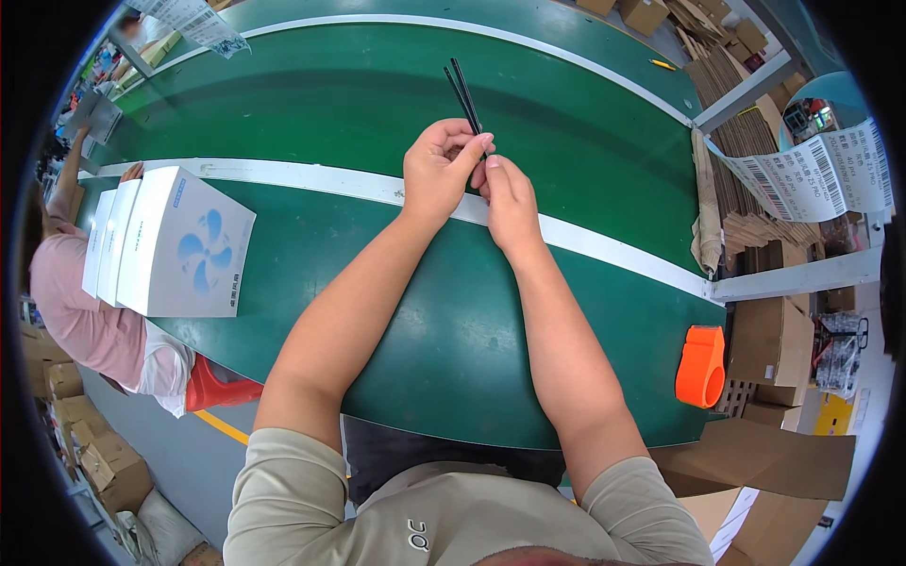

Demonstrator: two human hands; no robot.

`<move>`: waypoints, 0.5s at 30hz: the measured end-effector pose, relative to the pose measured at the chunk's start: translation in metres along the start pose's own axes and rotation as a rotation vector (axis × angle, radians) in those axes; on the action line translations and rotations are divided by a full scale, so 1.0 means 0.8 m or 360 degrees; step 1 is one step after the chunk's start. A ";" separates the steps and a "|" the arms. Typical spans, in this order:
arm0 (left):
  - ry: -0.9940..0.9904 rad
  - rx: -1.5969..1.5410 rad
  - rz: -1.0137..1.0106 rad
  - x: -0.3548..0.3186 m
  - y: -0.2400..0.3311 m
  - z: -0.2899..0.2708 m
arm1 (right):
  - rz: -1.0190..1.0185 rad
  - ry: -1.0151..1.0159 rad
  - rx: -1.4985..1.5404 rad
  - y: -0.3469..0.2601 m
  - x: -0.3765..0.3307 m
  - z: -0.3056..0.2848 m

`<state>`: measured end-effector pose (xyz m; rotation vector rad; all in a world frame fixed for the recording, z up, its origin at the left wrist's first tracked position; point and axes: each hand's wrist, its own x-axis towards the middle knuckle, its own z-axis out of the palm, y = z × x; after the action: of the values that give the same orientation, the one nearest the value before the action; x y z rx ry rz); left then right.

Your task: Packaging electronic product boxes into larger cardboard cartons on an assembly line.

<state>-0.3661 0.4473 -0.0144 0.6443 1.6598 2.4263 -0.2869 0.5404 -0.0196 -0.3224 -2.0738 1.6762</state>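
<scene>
Two thin black rods [462, 97], close together like a pair of sticks, point up and away over the green belt. Round their lower part, the fingers of my left hand [438, 174] are closed. My right hand [511, 200] meets it there, thumb and fingers pinched at the rods' lower end. Fingers hide that end, so I cannot make out exactly what the right fingertips grip. Both hands are above the white rail [377, 187] between the belt and the near green tabletop [453, 358].
At the left stand several white boxes [193, 247] with a blue fan picture, beside a person in pink [90, 288]. An orange tape dispenser [700, 366] is at the right edge. Printed label sheets [802, 179] hang at the right. An open carton [755, 462] stands at lower right.
</scene>
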 end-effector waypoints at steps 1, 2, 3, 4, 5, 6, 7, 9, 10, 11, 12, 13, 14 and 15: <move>0.0003 0.0000 0.0000 0.000 0.000 0.000 | 0.0000 -0.0003 -0.0001 0.002 -0.001 0.000; 0.0005 -0.0018 -0.0058 0.000 0.004 0.000 | -0.0019 0.0022 -0.0060 0.000 -0.002 0.003; 0.0007 -0.0036 -0.0116 0.000 0.007 -0.001 | -0.0038 0.0046 -0.0120 -0.003 -0.004 0.005; 0.0010 -0.0054 -0.0174 -0.001 0.009 -0.001 | -0.0057 0.0070 -0.0179 -0.004 -0.005 0.008; 0.0016 -0.0051 -0.0173 -0.001 0.008 -0.001 | -0.0057 0.0064 -0.0176 -0.003 -0.005 0.009; 0.0017 -0.0039 -0.0158 -0.001 0.006 -0.001 | -0.0076 0.0082 -0.0176 -0.003 -0.005 0.009; 0.0020 -0.0028 -0.0143 0.000 0.005 0.000 | -0.0096 0.0098 -0.0176 -0.004 -0.005 0.009; 0.0029 -0.0013 -0.0125 0.002 0.003 -0.002 | -0.0117 0.0107 -0.0173 -0.007 -0.004 0.009; 0.0018 0.0026 -0.0109 0.004 0.002 -0.003 | -0.0121 0.0103 -0.0227 -0.008 -0.004 0.009; 0.0007 0.0064 -0.0093 0.006 0.001 -0.004 | -0.0126 0.0100 -0.0282 -0.010 -0.004 0.008; -0.0003 0.0105 -0.0078 0.007 0.001 -0.005 | -0.0130 0.0095 -0.0333 -0.012 -0.005 0.008; 0.0005 0.0112 -0.0076 0.008 0.000 -0.007 | -0.0131 0.0087 -0.0327 -0.012 -0.005 0.009; -0.0012 0.0116 -0.0082 0.008 0.000 -0.008 | -0.0111 0.0068 -0.0377 -0.013 -0.005 0.010; -0.0029 0.0122 -0.0087 0.009 -0.001 -0.010 | -0.0091 0.0048 -0.0426 -0.014 -0.004 0.011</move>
<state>-0.3765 0.4430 -0.0153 0.6208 1.7470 2.3228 -0.2874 0.5287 -0.0111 -0.3662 -2.2646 1.3531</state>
